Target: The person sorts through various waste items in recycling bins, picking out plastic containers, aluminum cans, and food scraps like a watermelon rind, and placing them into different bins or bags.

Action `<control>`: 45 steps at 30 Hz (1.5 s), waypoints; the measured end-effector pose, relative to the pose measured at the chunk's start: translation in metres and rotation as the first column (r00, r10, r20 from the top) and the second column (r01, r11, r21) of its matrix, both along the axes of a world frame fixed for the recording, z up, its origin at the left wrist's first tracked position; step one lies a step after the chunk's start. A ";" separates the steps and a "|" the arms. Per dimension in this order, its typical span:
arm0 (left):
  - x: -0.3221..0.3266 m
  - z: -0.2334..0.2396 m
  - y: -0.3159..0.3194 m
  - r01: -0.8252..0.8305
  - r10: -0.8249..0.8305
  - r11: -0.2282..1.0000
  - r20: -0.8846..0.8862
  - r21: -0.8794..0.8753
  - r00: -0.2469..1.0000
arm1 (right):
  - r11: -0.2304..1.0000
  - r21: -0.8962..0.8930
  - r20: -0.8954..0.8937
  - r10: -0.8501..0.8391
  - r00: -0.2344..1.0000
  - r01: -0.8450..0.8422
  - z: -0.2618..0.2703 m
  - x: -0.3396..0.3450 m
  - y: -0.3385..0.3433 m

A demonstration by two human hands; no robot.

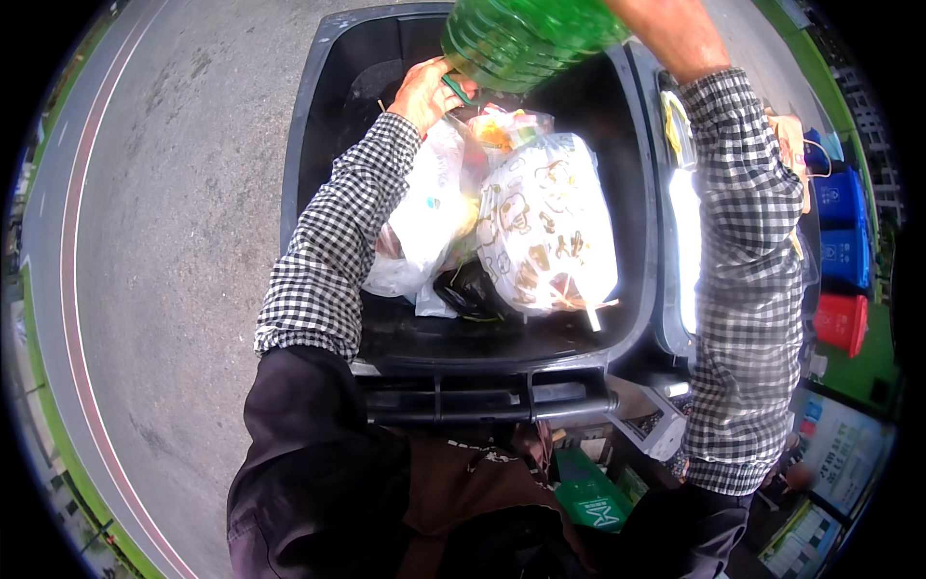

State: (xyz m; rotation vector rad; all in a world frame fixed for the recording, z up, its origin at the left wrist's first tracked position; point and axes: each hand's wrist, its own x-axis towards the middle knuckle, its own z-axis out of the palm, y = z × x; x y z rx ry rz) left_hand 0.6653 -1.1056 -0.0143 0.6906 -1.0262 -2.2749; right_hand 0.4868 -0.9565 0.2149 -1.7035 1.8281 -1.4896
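Observation:
A large ribbed, translucent green plastic container (532, 40) is tilted above an open black wheeled bin (477, 362), its upper part cut off by the picture's top edge. At its lower left end, my left hand (430, 90) has its fingers closed around a dark green strip (457, 90); I cannot tell whether the strip belongs to the container. My right hand (662, 29) meets the container's right side, its fingers out of view. Below, a white plastic bag (427, 224), a printed white bag (553, 224) and a black plastic bag (474, 289) lie inside the bin.
The bin's bar handle (492, 414) runs close before my body. To the right, partly behind my right arm, are a paper bag (790, 148), blue bins (843, 253) and a red bin (840, 323). A green bin (589, 492) stands low down. Asphalt (181, 217) spreads leftward.

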 end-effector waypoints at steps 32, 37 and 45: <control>0.022 -0.011 0.049 0.102 -0.098 0.994 0.102 -0.041 0.990 | 0.981 0.191 0.097 -0.063 0.993 0.043 0.012 0.042 0.099; 0.026 -0.031 0.067 0.209 -0.204 0.978 0.130 -0.026 0.970 | 0.948 0.210 -0.186 -0.202 0.961 0.240 0.003 0.045 0.139; 0.025 -0.008 0.108 0.110 -0.095 0.964 0.075 -0.243 0.993 | 0.946 0.193 -0.119 -0.239 0.964 0.259 0.008 0.062 0.206</control>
